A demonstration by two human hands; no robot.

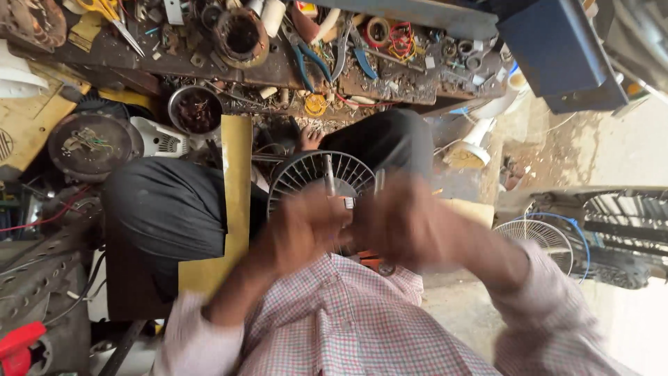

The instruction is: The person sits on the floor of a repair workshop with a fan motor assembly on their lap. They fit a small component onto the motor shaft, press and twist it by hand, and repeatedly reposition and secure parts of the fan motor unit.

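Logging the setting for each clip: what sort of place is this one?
Most likely a small fan or appliance repair workshop. A cluttered bench holds pliers, scissors and loose parts; both hands, left hand and right hand, blurred, are at a round fan grille, and another wire fan guard stands nearby.

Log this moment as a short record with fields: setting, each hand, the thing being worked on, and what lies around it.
setting: cluttered repair bench seen from a head camera looking down
left hand: blurred, at the lower left of the fan guard
right hand: blurred, at the lower right of the fan guard
grip: cannot tell, too blurred
fan guard: round grey slotted grille, held between the knees
nearby: blue-handled pliers, yellow-handled scissors, metal bowl, white wire fan grille at right
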